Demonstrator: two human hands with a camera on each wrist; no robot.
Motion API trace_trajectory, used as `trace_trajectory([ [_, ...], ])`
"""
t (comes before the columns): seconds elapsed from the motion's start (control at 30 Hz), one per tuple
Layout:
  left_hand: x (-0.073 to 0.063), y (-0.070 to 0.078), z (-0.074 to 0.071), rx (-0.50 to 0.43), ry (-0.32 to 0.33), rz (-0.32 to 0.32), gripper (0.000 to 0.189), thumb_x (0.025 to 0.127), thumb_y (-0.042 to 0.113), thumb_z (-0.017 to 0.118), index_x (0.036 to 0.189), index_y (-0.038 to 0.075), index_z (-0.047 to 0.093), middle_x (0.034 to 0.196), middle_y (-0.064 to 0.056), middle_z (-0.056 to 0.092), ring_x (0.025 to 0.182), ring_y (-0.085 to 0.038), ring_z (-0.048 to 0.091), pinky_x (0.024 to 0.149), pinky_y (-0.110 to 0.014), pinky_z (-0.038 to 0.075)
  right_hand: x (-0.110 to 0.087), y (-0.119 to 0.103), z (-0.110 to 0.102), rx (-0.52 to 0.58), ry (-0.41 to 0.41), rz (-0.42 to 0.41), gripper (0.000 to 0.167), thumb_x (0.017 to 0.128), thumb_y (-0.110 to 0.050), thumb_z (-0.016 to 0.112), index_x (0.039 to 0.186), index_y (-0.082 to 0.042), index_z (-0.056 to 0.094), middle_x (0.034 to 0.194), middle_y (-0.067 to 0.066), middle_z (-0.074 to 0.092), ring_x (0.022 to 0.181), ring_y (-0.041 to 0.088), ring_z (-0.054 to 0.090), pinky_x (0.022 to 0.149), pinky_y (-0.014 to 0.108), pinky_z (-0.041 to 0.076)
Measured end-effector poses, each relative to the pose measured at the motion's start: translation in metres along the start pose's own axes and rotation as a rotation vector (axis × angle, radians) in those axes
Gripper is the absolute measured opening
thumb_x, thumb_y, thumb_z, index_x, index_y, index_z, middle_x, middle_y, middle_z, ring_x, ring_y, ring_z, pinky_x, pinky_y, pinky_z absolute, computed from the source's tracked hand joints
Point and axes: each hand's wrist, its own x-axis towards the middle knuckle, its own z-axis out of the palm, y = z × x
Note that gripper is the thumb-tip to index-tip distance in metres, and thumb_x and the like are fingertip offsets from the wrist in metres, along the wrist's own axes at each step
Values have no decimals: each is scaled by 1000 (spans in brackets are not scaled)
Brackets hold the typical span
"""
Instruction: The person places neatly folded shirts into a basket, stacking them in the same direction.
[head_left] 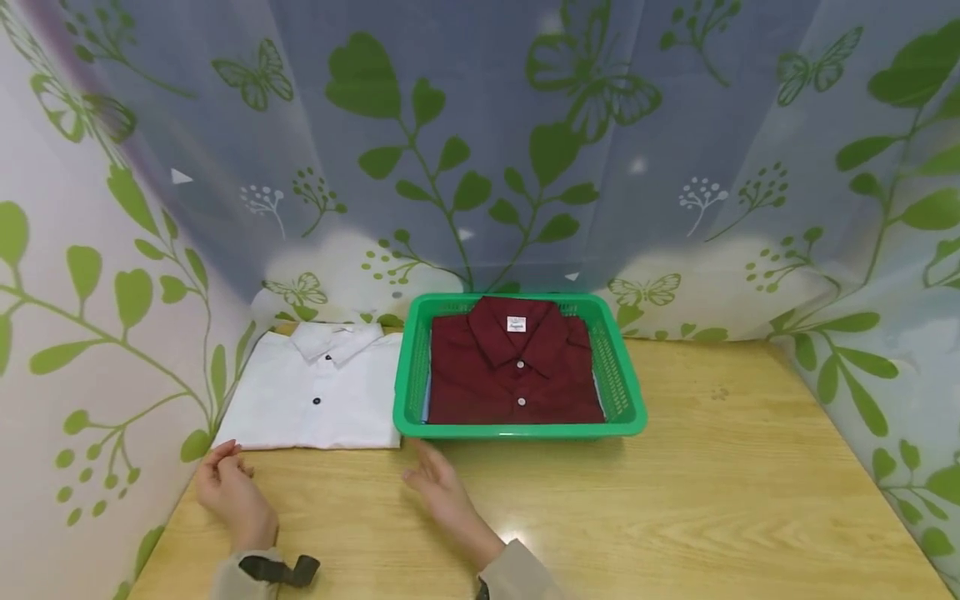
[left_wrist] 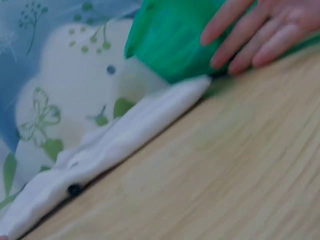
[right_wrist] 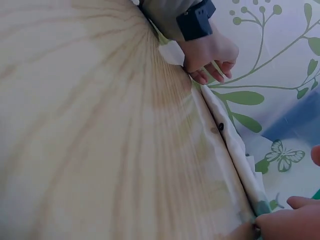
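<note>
A folded white shirt [head_left: 352, 408] with dark buttons lies flat on the table, collar toward the back curtain. My left hand [head_left: 234, 498] is at its front left corner, fingers loosely bent and fingertips right at the edge. At the front right corner is my right hand [head_left: 448, 500], close before the green basket; its fingers look extended in the left wrist view [left_wrist: 260, 35]. Inside the green plastic basket [head_left: 517, 432] lies a folded maroon shirt [head_left: 468, 387] with white buttons and a collar label. The basket's left side borders the white shirt.
The wooden table [head_left: 712, 483] extends to the right and front. A patterned curtain [head_left: 480, 125] with leaves and butterflies closes off the back and both sides. A bit of light blue cloth [head_left: 427, 400] shows under the maroon shirt.
</note>
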Motion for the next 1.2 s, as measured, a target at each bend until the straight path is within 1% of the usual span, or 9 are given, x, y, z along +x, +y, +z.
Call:
trace_trajectory([
  [0.13,13,-3,-2,165,0,62,28,96,-1,41,112,-4,64,114,-2,54,114,-13,45,91,-17,33,5,5,1,35,7,10,57,97,-5,54,149,9,34,157,25,28,146,41,19,118,48,17],
  [0.23,21,-3,-4,301,0,99,33,96,4,44,121,-2,64,125,1,47,126,-14,32,102,-20,24,10,10,1,105,2,22,56,98,-4,52,149,8,34,157,24,28,146,40,19,118,45,18],
  [0.33,29,-4,-5,399,-31,130,35,96,6,45,125,-1,64,130,-2,43,128,-16,29,105,-23,22,14,13,1,167,-13,30,55,99,-3,49,149,10,31,157,25,26,147,40,16,118,45,17],
  [0.4,33,-5,-5,438,-74,172,36,96,5,45,126,-5,63,135,-12,43,131,-22,32,109,-26,23,17,15,2,177,-22,35,54,99,-4,49,148,11,32,157,26,27,147,40,17,118,46,17],
  [0.57,42,-7,-7,597,-221,265,40,96,7,41,125,-13,60,141,-31,40,138,-38,29,117,-42,17,22,16,5,165,-31,51,48,98,-7,50,142,12,43,152,24,38,146,35,24,118,44,18],
  [0.77,49,-8,-14,789,-331,344,39,96,10,41,119,-13,63,134,-38,48,129,-55,34,111,-61,16,25,17,8,50,-3,85,42,99,-11,53,138,6,53,149,18,45,144,31,31,117,47,24],
  [0.87,49,-10,-16,863,-359,346,40,97,13,41,118,-13,63,138,-37,45,130,-57,29,109,-65,13,26,17,8,31,9,101,42,99,-12,53,137,5,55,149,17,46,143,30,32,116,47,25],
  [0.97,49,-11,-15,876,-366,338,40,97,14,41,117,-13,63,140,-35,44,132,-56,26,108,-65,11,26,16,7,35,7,106,42,99,-12,53,137,6,54,149,17,46,143,30,31,117,48,24],
  [1.2,45,-8,-13,714,-268,304,40,99,10,41,121,-17,61,131,-33,54,128,-48,42,113,-49,26,26,15,6,98,-10,108,47,99,-12,53,140,10,48,150,20,43,144,33,27,118,49,19],
])
